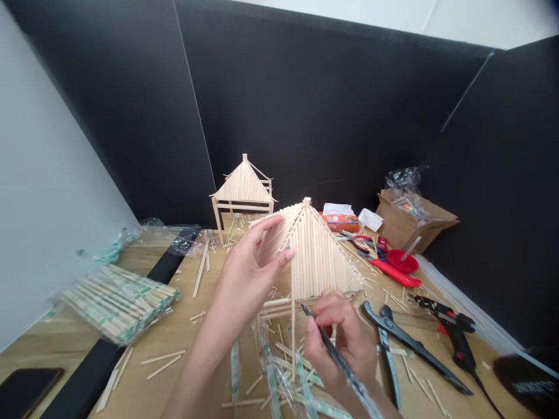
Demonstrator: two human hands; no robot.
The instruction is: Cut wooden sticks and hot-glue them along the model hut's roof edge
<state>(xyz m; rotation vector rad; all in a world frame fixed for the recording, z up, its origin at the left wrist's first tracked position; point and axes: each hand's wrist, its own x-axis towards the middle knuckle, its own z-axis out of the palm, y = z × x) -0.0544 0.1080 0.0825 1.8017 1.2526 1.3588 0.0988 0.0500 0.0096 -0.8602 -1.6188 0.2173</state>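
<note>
The left hand's thumb and fingers spread over the roof, seemingly to steady the stick house between both hands, while the right hand pinches a pen, tip angled near the roof's lower edge, and cutters lie beyond those knuckles, probably for easy reach.

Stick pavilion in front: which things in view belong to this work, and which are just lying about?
Likely belong:
- stick pavilion, at the left hand
- pen-like tool, in the right hand
- packaged sticks
- glue gun

Probably just lying about:
- smartphone
- cardboard box
</note>
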